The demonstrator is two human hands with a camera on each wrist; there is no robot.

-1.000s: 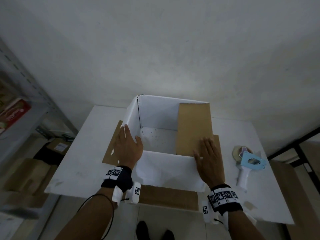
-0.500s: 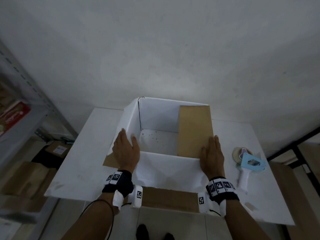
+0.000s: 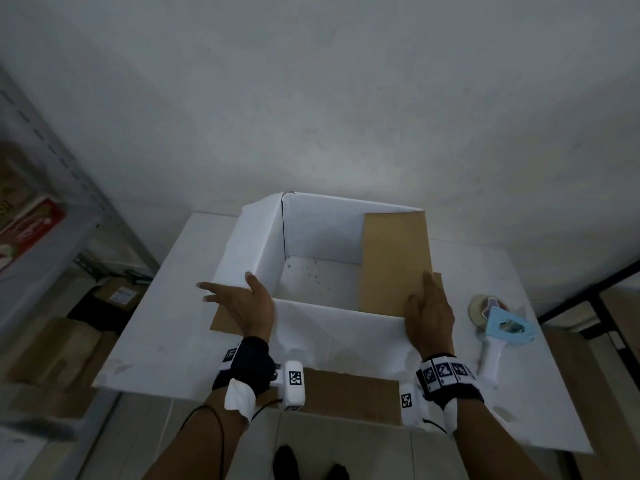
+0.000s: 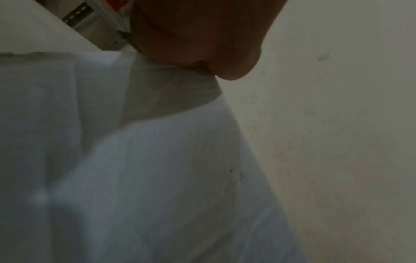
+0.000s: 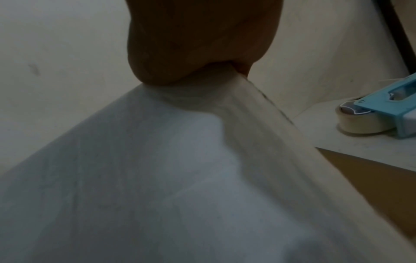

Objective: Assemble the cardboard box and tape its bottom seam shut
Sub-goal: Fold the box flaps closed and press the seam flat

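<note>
The cardboard box [image 3: 339, 334], white outside and brown inside, stands open-topped on the white table [image 3: 166, 341]. A brown flap [image 3: 394, 261] leans inward on its right side. Other brown flaps lie flat on the table at the near side [image 3: 346, 393] and at the left. My left hand [image 3: 242, 303] rests on the near-left corner, thumb over the left wall's edge, fingers straight and pointing left. My right hand [image 3: 429, 306] lies flat on the near-right corner, fingers straight along the brown flap. Both wrist views show a palm heel [image 4: 202, 44] [image 5: 198, 44] pressing the white box edge [image 4: 157, 178] [image 5: 135, 178].
A light blue tape dispenser [image 3: 498, 327] [image 5: 382, 106] with a white handle and a tape roll lies on the table right of the box. A metal shelf [image 3: 52, 202] stands at the left, with cardboard boxes [image 3: 52, 351] below. A plain wall is close behind.
Both hands slid back from the side flaps to the near corners. The left wall rose more upright. My left hand turned so its fingers point left.
</note>
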